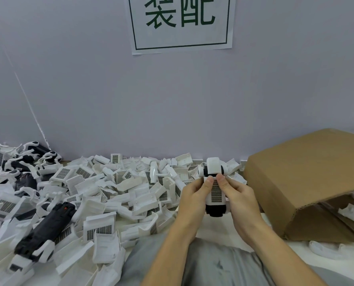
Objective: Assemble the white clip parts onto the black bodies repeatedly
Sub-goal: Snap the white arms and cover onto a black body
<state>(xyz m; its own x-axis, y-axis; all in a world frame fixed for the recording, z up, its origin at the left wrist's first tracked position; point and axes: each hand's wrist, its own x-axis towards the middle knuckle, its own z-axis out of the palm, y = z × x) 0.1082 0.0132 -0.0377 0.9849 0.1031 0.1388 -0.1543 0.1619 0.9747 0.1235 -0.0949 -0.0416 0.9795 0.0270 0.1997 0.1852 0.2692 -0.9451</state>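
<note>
Both my hands hold one black body [215,211] upright above the table, right of centre. A white clip part [216,191] with a dark mesh grille lies on its front face. My left hand [193,198] grips the left side and my right hand [239,198] grips the right side, with both thumbs pressing the top of the white part. More white pieces [213,166] show at the body's upper end. A big heap of loose white clip parts [114,193] covers the table to the left.
Black bodies with white parts [46,230] lie at the front left, more of them [23,162] at the far left. An open cardboard box [308,178] lies on its side at the right, white parts [327,248] beside it. A grey wall with a sign [181,23] stands behind.
</note>
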